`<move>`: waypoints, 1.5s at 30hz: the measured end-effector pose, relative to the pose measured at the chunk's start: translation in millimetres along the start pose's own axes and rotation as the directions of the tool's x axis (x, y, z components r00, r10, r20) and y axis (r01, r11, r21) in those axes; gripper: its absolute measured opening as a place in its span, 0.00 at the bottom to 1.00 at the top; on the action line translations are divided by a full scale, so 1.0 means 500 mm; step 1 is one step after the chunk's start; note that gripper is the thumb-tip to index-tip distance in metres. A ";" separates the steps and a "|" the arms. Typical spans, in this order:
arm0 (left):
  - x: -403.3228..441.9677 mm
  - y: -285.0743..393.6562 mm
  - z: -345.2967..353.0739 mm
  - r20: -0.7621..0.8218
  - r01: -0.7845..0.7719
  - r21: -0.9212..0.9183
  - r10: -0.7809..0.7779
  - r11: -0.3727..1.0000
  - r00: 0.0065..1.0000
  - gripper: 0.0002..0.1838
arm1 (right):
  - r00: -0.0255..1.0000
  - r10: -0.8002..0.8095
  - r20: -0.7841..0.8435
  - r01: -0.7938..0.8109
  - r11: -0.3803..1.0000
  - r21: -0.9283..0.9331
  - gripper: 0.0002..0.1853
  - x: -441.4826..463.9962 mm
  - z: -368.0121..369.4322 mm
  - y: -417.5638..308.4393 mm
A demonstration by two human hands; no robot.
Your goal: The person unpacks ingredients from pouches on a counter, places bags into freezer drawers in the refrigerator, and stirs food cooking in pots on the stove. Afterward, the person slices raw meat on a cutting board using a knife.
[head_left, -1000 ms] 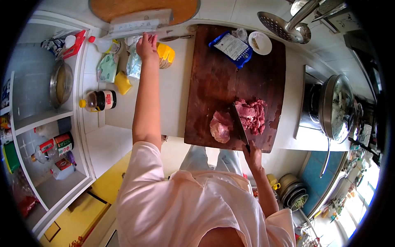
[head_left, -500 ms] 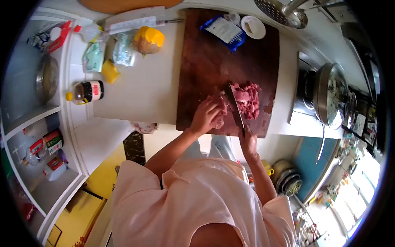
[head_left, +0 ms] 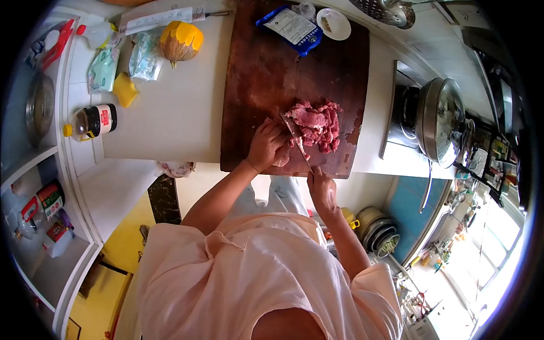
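Note:
My right hand [head_left: 322,190] is closed around the handle of a kitchen knife [head_left: 292,129]. Its blade slants across the front part of a dark wooden cutting board [head_left: 266,73], right beside my left hand [head_left: 267,146]. The fingers of that hand are curled over a piece of raw meat [head_left: 281,161], which they press to the board and partly hide. Bits of meat lie along the blade's right side. Just beyond, to the right, sits a heap of cut red meat [head_left: 323,126].
A blue packet [head_left: 292,31] and a small white dish [head_left: 334,24] lie at the board's far end. To the left are a pumpkin [head_left: 181,42], a yellow sponge [head_left: 124,89] and a dark sauce bottle [head_left: 93,122]. A lidded pan [head_left: 439,122] stands on the right-hand stove.
The camera view has shifted, so the scene sits further left and higher. Relative to the board, the knife has moved left, closer to my left hand, and its blade slants more.

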State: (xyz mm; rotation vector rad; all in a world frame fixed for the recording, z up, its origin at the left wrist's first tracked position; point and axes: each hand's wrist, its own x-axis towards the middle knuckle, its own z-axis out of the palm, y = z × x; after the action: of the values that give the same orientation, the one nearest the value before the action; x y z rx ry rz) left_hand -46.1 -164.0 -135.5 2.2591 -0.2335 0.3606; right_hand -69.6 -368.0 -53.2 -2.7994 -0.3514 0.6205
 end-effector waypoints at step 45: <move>-0.029 -0.021 0.014 -0.079 -0.003 -0.074 -0.003 0.997 0.997 0.13 | 0.990 -0.139 0.018 0.138 0.989 0.062 0.05 -0.003 -0.035 0.048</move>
State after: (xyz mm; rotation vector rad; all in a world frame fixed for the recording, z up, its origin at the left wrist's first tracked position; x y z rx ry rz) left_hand -55.4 -161.9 -152.1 2.1671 -0.2019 0.4335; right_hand -58.7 -394.3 -44.3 -2.6849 -0.5177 0.6196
